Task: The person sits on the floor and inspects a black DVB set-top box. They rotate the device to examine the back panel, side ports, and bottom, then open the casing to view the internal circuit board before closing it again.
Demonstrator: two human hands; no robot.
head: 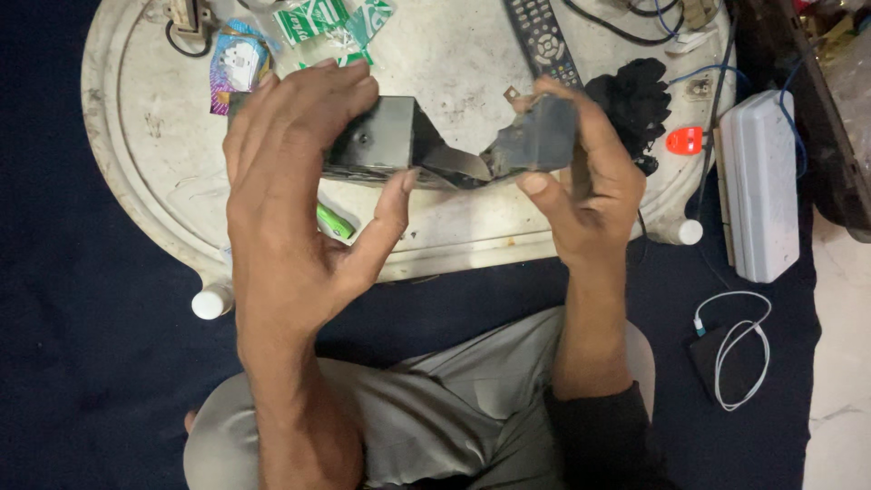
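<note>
Black and shiny, the box [381,138] sits in the middle of the frame, held up over the round white tray [136,136]. The left hand [290,191] wraps over the box's left part, fingers curled on top and thumb pressed up from below. The right hand [581,172] grips the dusty grey part [535,136] at the right end, thumb on the near side. Both hands are closed tight on it.

The box runs sideways, left to right across the frame, with one hand at each end. Between the hands a thin grey flap [454,165] slants down, joining the two parts. The gap there looks bent open, like a V.

A remote [544,36] lies at the top of the frame, just above the right hand. A green lighter [334,220] pokes out under the left thumb.
</note>
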